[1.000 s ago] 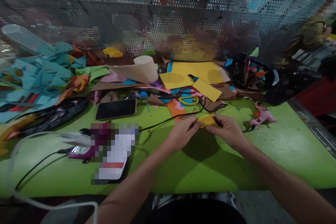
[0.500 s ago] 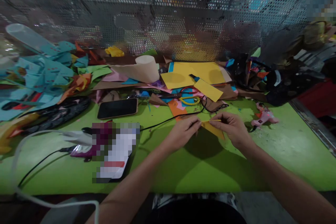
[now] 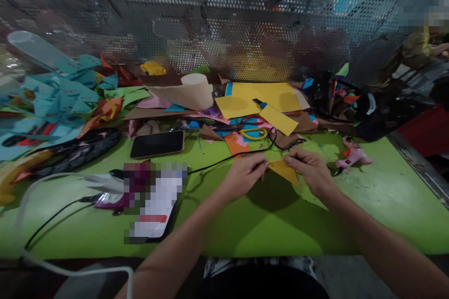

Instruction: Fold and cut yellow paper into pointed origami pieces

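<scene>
Left hand: we pinch the yellow paper piece by its left tip, mid-frame
Right hand: our fingers clamp its top edge
Table: the paper hangs just above its green top
Scissors: above our hands
Glue gun: right of them

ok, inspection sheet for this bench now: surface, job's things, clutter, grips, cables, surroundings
Surface: green table, pale scuffed patch at right.
Job's things: yellow paper piece, held just above the table.
Clutter: paper scraps heap at left; yellow sheets, scissors, paper roll behind; phone; pink glue gun at right.
Grips: left hand pinches the paper's left corner; right hand holds its top edge.
Cables: black cable crosses behind the hands; white cable loops front left.
Surroundings: perforated metal screen behind; another person far right.
</scene>
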Demonstrator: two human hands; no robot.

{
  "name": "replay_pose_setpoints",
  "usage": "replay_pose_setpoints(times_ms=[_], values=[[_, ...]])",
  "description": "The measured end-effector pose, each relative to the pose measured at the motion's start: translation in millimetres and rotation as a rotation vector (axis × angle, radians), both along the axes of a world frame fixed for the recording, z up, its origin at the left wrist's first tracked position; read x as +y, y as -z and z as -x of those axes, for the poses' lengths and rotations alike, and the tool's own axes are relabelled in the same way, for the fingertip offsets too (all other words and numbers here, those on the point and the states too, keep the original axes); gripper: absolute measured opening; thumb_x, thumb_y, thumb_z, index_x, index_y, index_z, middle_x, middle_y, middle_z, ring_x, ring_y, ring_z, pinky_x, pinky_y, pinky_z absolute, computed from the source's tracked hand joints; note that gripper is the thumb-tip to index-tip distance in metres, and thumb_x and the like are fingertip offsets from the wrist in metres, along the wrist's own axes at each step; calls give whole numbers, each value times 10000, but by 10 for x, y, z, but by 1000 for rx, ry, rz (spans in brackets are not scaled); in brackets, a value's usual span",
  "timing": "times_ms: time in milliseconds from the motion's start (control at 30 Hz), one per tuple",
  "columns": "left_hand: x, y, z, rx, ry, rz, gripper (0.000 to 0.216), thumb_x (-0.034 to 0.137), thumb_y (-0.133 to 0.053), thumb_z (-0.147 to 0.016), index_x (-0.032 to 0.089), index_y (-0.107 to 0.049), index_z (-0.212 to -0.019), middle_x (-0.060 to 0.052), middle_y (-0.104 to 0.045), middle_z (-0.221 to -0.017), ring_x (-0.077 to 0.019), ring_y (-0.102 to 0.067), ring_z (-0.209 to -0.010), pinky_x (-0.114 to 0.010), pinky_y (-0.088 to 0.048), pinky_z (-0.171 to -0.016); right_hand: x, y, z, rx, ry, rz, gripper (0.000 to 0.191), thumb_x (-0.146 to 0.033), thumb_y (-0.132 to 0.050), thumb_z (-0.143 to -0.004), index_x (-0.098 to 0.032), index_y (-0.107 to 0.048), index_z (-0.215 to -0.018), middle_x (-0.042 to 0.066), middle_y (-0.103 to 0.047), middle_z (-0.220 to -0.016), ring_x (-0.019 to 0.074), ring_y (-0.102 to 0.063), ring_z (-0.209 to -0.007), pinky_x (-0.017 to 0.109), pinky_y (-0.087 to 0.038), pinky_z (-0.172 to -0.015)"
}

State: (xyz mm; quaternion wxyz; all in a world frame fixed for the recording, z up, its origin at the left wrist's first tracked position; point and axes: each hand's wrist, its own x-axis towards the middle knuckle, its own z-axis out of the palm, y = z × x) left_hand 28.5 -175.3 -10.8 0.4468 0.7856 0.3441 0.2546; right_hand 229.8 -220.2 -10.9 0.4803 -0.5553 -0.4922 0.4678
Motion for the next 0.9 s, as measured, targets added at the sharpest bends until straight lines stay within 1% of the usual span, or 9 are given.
replay_pose_setpoints(times_ms=[133,267,333,467,500,567,700,833,900], values=[[7,7,12,-31,-58,61,303,357,-421,-957,200,-506,-713,23,-550,-634,-131,-513,-633,-241,-356,-629,15,5,-21,4,-35,2,249,-455,-672,-812,-210,-675,-768,3,-604,-748,155,-519,-714,270,-401,-656],[0,13,10,-36,-35,108,298,365,-429,-950,196,-514,-720,24,-555,-639,-130,-517,-636,-243,-363,-624,37,39,-47,-21,7,-56,252,-420,-709,-787,-199,-635,-693,-20,-543,-681,129,-464,-662,249,-366,-613],[-3,18,2,-54,-29,136,300,368,-427,-949,195,-515,-721,24,-557,-646,-130,-521,-645,-244,-369,-630,40,45,-45,-6,13,-58,261,-423,-710,-791,-197,-630,-690,-23,-541,-676,123,-467,-654,244,-368,-609],[0,32,-11,-133,-149,179,300,387,-429,-944,196,-506,-726,23,-546,-651,-128,-503,-645,-247,-363,-623,34,27,-20,71,-85,22,314,-514,-681,-802,-202,-672,-835,6,-641,-760,142,-551,-690,252,-427,-620],[2,34,-11,-154,-186,196,293,387,-430,-939,197,-501,-728,22,-545,-651,-128,-496,-639,-249,-360,-617,34,24,-17,67,-119,52,341,-533,-695,-782,-197,-672,-841,15,-658,-756,147,-563,-677,254,-432,-604],[4,34,-9,-184,-229,241,274,377,-435,-924,198,-492,-725,20,-547,-644,-127,-486,-623,-252,-357,-609,38,27,-19,22,-161,98,373,-548,-734,-733,-186,-655,-775,20,-664,-692,145,-560,-619,254,-421,-560],[2,26,-9,-178,-196,287,278,387,-436,-909,194,-507,-722,11,-566,-647,-133,-490,-626,-258,-363,-607,44,42,-26,-53,-163,92,397,-557,-738,-721,-188,-602,-668,3,-633,-585,128,-528,-548,251,-395,-532],[13,43,-24,-123,-131,218,302,422,-502,-888,191,-517,-695,19,-541,-636,-130,-468,-627,-255,-349,-600,42,34,-11,-75,-198,84,392,-551,-736,-721,-185,-608,-665,1,-633,-583,121,-520,-537,254,-390,-528],[27,68,-28,-123,-151,200,313,415,-505,-889,191,-496,-669,22,-515,-621,-126,-454,-621,-254,-338,-597,45,30,-8,-74,-190,85,382,-546,-734,-723,-183,-623,-683,9,-653,-610,124,-530,-550,257,-398,-533]])
